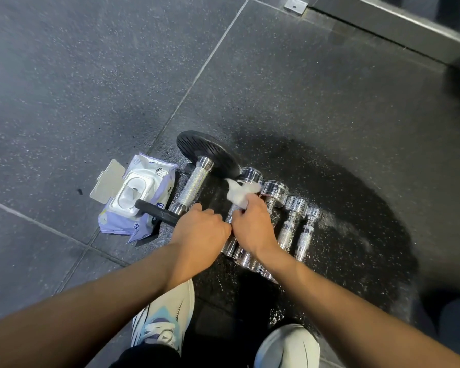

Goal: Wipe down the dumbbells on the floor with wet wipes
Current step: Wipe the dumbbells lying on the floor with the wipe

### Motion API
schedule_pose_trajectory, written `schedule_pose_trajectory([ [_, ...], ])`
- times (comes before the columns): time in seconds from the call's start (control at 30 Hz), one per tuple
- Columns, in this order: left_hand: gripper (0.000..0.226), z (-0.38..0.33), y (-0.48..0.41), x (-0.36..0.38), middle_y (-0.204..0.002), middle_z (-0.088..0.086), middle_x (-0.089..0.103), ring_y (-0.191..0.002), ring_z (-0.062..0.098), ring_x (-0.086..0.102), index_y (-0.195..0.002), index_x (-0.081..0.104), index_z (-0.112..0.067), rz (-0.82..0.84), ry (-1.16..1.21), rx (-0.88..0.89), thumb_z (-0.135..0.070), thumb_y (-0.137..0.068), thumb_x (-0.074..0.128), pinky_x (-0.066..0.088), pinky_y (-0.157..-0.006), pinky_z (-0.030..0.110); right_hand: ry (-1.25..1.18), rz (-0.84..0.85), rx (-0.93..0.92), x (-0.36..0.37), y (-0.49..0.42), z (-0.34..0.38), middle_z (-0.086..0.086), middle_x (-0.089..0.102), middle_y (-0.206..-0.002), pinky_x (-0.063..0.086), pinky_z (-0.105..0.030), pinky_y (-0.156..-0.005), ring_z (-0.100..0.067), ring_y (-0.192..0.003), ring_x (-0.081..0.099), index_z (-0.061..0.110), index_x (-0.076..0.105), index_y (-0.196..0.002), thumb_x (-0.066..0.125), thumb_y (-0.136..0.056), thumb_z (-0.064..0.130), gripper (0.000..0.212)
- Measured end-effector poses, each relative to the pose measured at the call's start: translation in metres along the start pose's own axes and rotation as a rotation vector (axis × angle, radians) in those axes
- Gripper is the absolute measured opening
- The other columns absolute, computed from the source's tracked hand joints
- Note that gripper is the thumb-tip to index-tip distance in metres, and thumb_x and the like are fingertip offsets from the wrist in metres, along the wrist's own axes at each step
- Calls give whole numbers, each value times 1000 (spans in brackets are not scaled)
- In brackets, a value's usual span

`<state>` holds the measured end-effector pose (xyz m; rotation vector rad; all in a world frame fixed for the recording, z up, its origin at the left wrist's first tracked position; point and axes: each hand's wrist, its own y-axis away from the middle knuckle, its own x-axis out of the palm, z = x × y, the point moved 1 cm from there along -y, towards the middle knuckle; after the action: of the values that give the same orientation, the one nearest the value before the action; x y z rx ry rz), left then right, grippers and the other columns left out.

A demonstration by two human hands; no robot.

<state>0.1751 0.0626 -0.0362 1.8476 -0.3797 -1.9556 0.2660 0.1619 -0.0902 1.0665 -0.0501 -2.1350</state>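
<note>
Dark speckled rubber floor (91, 88): 4 small chrome dumbbells (287, 232). Right hand (252, 229) fingers pinch crumpled white wet wipe (238, 195) on leftmost head; left hand (201, 229) curled, grip unclear. Roll it, wipe knurling too.

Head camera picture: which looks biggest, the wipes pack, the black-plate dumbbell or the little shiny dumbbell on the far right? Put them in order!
1. Black-plate dumbbell: largest.
2. Wipes pack: nearly as big, so these two are close.
3. Far-right shiny dumbbell: clearly smallest.
All three lie about equally far from the camera.
</note>
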Motion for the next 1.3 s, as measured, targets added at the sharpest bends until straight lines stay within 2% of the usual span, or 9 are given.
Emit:
schedule_pose_trajectory([
  [0.1,21,0,1,0,-108,0,66,-103,22,60,-111,61,-21,6,-15,5,-28,-91,66,35,-85,35,3,66,95,-2,-6,-4,-4,60,-83,43,-33,-51,-15,-63,51,16,55,-103,46,-99,16,10],
  [0.2,21,0,1,-1,-110,1,66,-104,22,60,-112,61,-20,4,-20,10,-27,-93,64,36,-87,36,61,85,64,-5,-7,-6,-13,65,-100,57,-53,-85,-32,-89,64,13,55,-102,47,-92,21,16],
  [0.27,21,0,0,-1,-111,1,66,-104,22,60,-113,61,-20,10,-17,10,-26,-94,64,37,-88,36,69,148,122,-1,-4,-7,-16,63,-110,54,-46,-91,-34,-100,62,9,53,-111,47,-95,20,20],
  [0.4,24,0,1,-4,-115,2,66,-109,23,60,-117,61,-19,9,-16,14,-27,-95,62,37,-91,37,157,327,96,1,9,-7,-9,63,-104,47,-27,-61,-19,-81,60,5,51,-118,43,-102,13,20],
  [0.63,20,1,3,-4,-111,1,67,-105,22,60,-114,62,-20,2,-13,15,-27,-95,62,37,-91,37,348,163,-195,-15,2,-6,-18,59,-120,46,-37,-81,-32,-98,56,14,49,-145,40,-102,8,44],
  [0.83,24,0,1,-1,-112,0,66,-107,22,59,-115,62,-22,6,-6,-2,-31,-93,65,37,-92,37,578,211,-252,-26,-12,-10,5,54,-110,28,-28,-66,-21,-82,32,29,67,-120,50,-101,18,27],
  [1.0,29,0,1,0,-115,1,65,-109,22,58,-120,60,-20,7,-36,3,-32,-94,65,37,-95,39,582,341,-425,-25,-20,-10,-4,59,-122,56,-24,-75,-13,-79,58,35,46,-148,62,-93,-2,68],
  [1.17,31,-1,-2,1,-115,0,66,-110,22,58,-122,59,-19,11,-29,0,-32,-95,65,37,-94,38,472,510,-534,-21,-5,-18,0,69,-102,55,-40,-92,-22,-94,63,23,68,-121,56,-100,11,27],
  [1.3,25,0,-2,4,-109,-1,67,-105,21,60,-116,62,-21,1,-22,-3,-31,-93,66,36,-90,37,745,442,-629,-27,-12,-11,11,61,-97,31,-29,-81,-15,-90,38,33,56,-139,55,-104,21,37],
])
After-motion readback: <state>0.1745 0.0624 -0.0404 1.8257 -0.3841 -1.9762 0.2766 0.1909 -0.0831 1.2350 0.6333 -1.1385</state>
